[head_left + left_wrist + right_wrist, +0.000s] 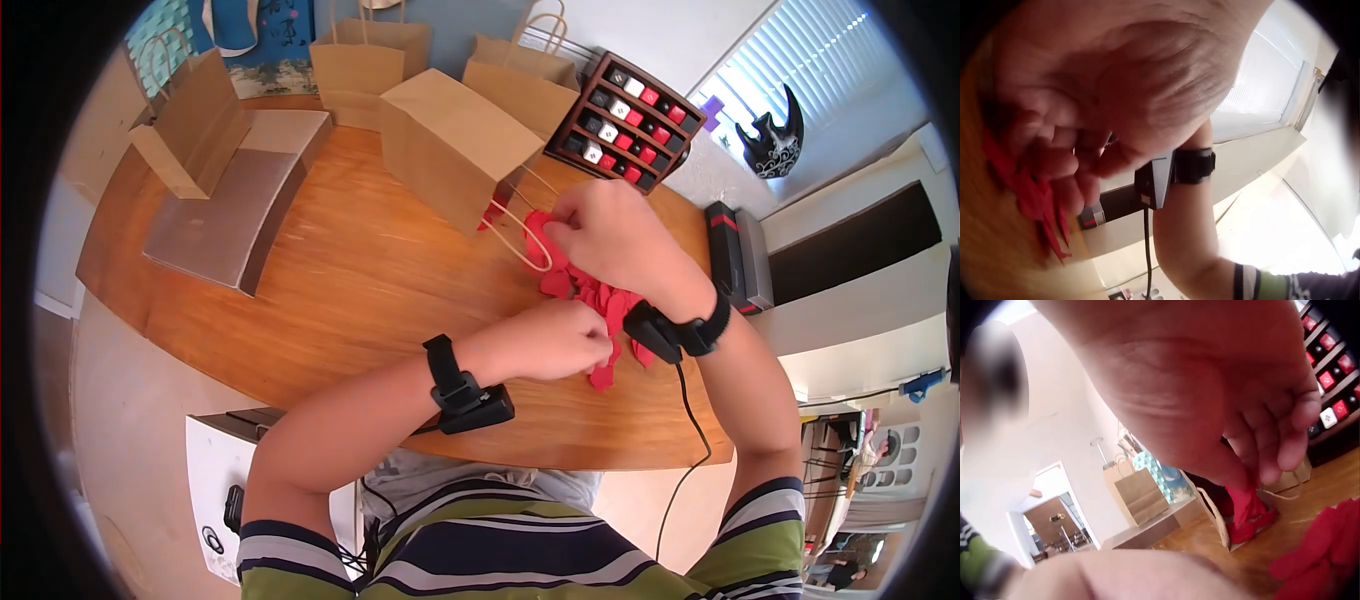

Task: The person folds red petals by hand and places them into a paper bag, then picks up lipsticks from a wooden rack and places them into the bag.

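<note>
Crumpled red pieces point(603, 298) lie in a loose pile on the wooden table. My right hand point(625, 240) pinches a red piece point(540, 235) beside the handle of a brown paper bag point(450, 140) that lies on its side, its mouth towards the pile. In the right wrist view, the pinched red piece point(1244, 509) hangs below the thumb and fingers of my right hand point(1210, 406). My left hand point(545, 340), fingers bent, is at the near-left edge of the pile. Red strips point(1038, 200) show under its fingertips point(1069, 194); whether they grip any is unclear.
Two upright paper bags point(365, 75) and a dark rack of red, white and black cubes point(630, 122) stand at the back. Another bag point(195, 125) rests on a flat box point(215, 215) at the left. A black and grey device point(737, 258) stands at the right.
</note>
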Tool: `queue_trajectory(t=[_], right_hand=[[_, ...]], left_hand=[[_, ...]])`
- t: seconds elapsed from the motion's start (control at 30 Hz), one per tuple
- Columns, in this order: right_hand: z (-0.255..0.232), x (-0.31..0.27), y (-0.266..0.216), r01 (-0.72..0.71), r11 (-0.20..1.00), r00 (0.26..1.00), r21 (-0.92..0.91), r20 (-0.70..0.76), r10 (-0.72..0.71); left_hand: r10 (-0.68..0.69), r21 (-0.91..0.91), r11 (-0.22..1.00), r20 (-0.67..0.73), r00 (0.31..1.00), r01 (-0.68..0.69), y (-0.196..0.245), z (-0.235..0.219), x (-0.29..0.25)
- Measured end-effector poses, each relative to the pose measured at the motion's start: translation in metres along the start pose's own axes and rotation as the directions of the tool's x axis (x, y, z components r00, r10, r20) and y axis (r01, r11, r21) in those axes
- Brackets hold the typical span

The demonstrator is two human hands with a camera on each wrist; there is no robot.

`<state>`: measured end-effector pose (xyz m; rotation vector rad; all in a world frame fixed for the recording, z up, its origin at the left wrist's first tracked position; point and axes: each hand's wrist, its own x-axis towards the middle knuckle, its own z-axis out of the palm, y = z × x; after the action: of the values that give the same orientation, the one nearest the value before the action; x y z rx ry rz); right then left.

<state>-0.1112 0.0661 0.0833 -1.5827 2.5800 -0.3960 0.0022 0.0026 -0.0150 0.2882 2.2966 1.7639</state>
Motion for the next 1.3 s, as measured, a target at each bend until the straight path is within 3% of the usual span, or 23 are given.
queue_trajectory(t=[0.07, 0.17, 0.37, 0.47, 0.57, 0.77, 0.87, 0.9, 0.97, 1.07, 1.17, 1.3], right_hand=[[0.007, 0.013, -0.011, 0.003, 0.989, 0.992, -0.151, 0.128, 0.017], [0.008, 0.025, -0.033, -0.018, 0.937, 0.975, -0.349, 0.201, 0.093], [0.025, 0.035, -0.027, -0.047, 0.929, 0.994, -0.367, 0.075, 0.080], [0.030, 0.038, -0.021, -0.033, 0.977, 0.999, -0.211, 0.000, 0.034], [0.033, 0.042, -0.025, -0.108, 0.991, 0.991, 0.078, -0.074, 0.114], [0.037, 0.050, -0.030, -0.121, 0.993, 0.993, -0.004, 0.003, 0.121], [0.035, 0.056, -0.041, -0.148, 0.987, 0.989, 0.061, -0.001, 0.149], [0.037, 0.059, -0.043, -0.258, 0.935, 0.966, 0.244, 0.077, 0.246], [0.040, 0.065, -0.044, -0.464, 0.697, 0.886, 0.546, 0.273, 0.376], [0.053, 0.070, -0.036, -0.429, 0.474, 0.903, 0.769, 0.357, 0.239], [0.035, 0.061, -0.046, -0.518, 0.495, 0.855, 0.697, 0.433, 0.285], [0.026, 0.047, -0.029, -0.406, 0.580, 0.914, 0.706, 0.328, 0.240]], left_hand=[[0.044, 0.194, 0.980, 0.045, 0.998, -0.052, 0.002, -0.004, -0.005], [0.128, 0.381, 0.911, 0.096, 0.987, -0.155, 0.002, -0.005, -0.011], [0.105, 0.411, 0.902, 0.097, 0.990, -0.136, 0.001, 0.000, -0.014], [0.102, 0.441, 0.887, 0.098, 0.990, -0.135, 0.002, 0.001, -0.013], [0.075, 0.429, 0.896, 0.107, 0.991, -0.114, 0.005, 0.000, -0.014], [0.137, 0.438, 0.885, 0.074, 0.988, -0.155, -0.004, 0.006, -0.010], [0.192, 0.406, 0.894, 0.040, 0.981, -0.191, -0.007, 0.008, -0.010], [0.178, 0.417, 0.890, 0.058, 0.982, -0.186, -0.004, 0.007, -0.011], [0.150, 0.440, 0.881, 0.091, 0.984, -0.175, 0.002, 0.003, -0.011], [0.199, 0.411, 0.888, 0.065, 0.978, -0.208, -0.003, 0.004, -0.010], [0.224, 0.380, 0.899, 0.029, 0.974, -0.218, -0.009, 0.008, -0.010], [0.183, 0.410, 0.892, 0.053, 0.982, -0.188, -0.007, 0.008, -0.011]])
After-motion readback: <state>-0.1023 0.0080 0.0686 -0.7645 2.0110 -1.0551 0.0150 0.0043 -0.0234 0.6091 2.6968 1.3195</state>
